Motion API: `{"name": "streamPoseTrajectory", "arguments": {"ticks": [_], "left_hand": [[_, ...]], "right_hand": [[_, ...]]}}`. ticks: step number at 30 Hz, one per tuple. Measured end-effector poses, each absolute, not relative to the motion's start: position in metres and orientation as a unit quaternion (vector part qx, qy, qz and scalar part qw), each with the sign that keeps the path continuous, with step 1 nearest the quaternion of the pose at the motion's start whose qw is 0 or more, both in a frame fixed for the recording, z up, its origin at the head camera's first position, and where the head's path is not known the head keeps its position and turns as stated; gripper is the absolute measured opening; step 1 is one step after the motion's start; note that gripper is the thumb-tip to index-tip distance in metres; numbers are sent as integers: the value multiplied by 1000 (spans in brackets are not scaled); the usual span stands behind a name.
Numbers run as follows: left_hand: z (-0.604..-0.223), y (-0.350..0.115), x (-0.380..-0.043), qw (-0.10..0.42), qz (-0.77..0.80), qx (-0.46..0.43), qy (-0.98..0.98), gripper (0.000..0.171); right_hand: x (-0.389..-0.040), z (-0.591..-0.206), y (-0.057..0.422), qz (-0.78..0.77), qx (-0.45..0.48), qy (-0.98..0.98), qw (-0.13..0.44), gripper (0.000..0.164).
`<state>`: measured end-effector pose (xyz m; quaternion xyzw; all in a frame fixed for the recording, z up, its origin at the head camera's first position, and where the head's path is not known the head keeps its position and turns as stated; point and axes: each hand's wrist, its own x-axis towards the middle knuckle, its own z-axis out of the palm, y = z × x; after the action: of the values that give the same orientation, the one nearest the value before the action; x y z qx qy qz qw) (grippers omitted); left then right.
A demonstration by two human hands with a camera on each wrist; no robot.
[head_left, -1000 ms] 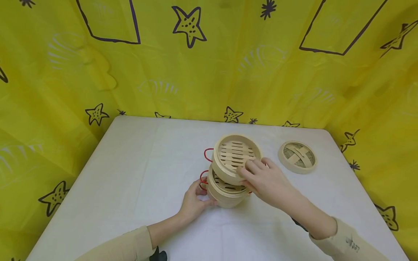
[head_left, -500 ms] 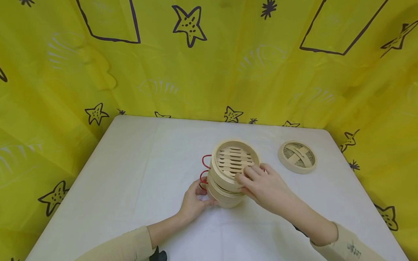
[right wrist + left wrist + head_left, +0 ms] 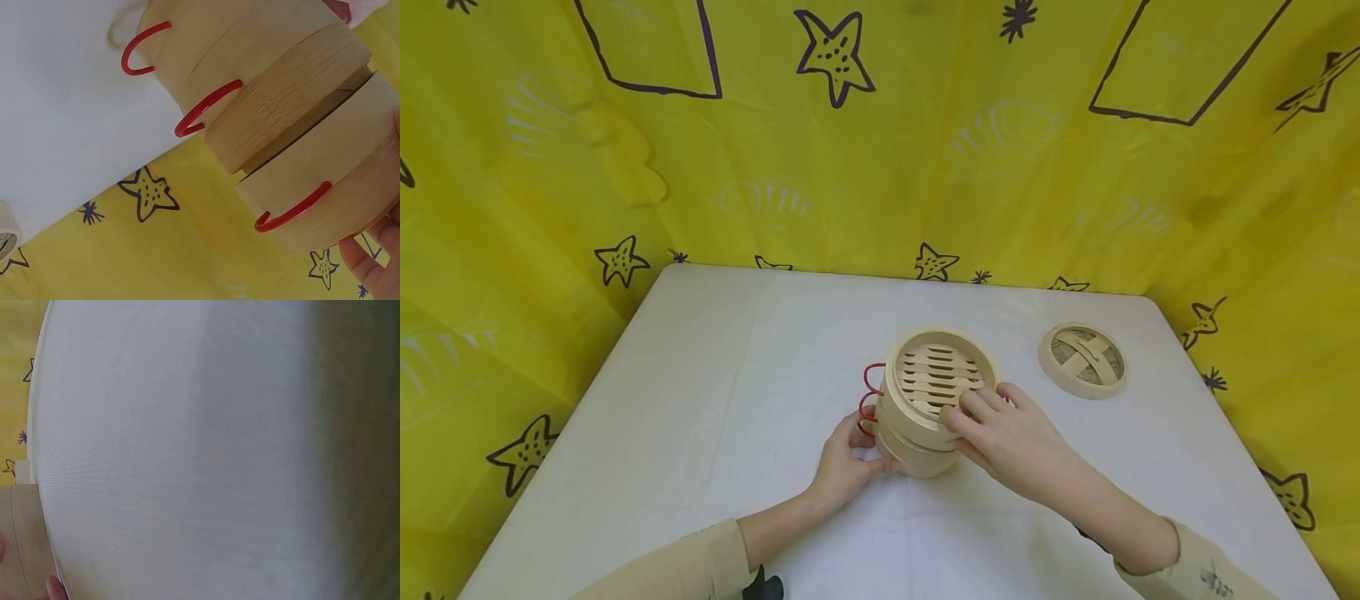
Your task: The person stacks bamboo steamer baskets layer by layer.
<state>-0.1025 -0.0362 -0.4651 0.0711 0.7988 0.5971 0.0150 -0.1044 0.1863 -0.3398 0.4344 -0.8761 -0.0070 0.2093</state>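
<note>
Pinched by the right hand (image 3: pixel 1009 433), the top basket (image 3: pixel 934 375) has descended, left hand (image 3: pixel 844 465) gripping the lower baskets (image 3: pixel 919 462).

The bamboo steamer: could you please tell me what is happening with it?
A person's right hand holds the top basket by its rim, and the left hand grips the lower baskets. The right wrist view shows a narrow gap under the top basket, so it seems not fully seated. The lid lies apart on the table.
</note>
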Motion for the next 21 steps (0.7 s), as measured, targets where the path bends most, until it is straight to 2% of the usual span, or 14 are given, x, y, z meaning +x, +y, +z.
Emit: {"name": "streamPoseTrajectory", "arguments": {"ticks": [21], "left_hand": [[-464, -36, -103, 17, 595, 70, 800, 73]], "right_hand": [[-102, -342, 186, -1, 438, -874, 209, 31]]}}
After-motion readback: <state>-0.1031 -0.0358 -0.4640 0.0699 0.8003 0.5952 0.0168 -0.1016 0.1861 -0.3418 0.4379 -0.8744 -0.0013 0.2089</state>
